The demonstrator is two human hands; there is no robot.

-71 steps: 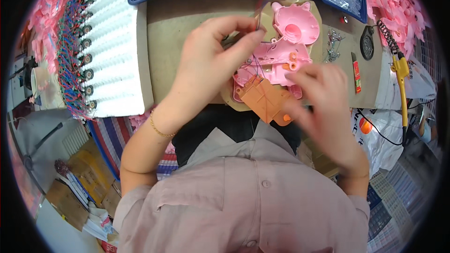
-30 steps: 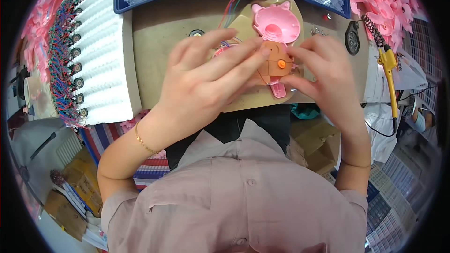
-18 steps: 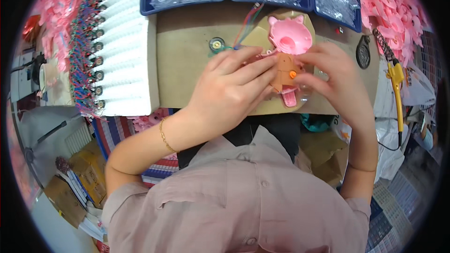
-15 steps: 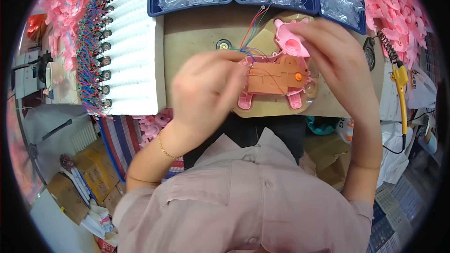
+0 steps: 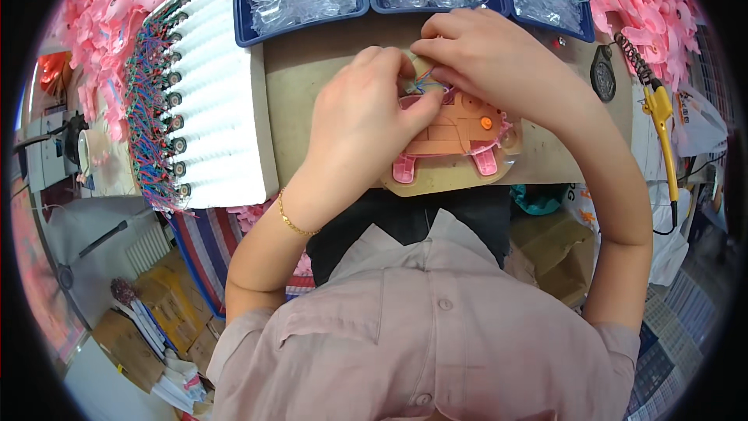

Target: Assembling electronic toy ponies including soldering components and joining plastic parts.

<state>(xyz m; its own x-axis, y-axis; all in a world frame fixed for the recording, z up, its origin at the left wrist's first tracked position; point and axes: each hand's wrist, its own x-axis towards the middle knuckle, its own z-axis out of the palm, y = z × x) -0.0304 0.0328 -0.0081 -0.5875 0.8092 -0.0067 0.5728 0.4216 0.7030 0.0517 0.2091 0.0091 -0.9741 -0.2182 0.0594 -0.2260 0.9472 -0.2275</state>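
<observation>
A pink toy body shell with an orange-brown inner casing and an orange knob lies on a clear, tan-looking holder on the workbench. Thin coloured wires rise from the shell's far edge. Over its far left side my left hand is curled, thumb beside the wires; what its fingertips hold is hidden. From the right, my right hand reaches over the shell's far side, its fingers pinched at the wires. The pink head piece is covered by that hand.
Blue bins of clear plastic parts line the back. At left stands a white ridged tray with several round black parts and bundled wires. Pink shells are heaped at both far corners. A yellow-handled soldering iron hangs at right.
Both hands have come together over the shell's far edge. My right hand has moved left to the wires and now covers the pink head piece. The round part on the bench is no longer visible.
</observation>
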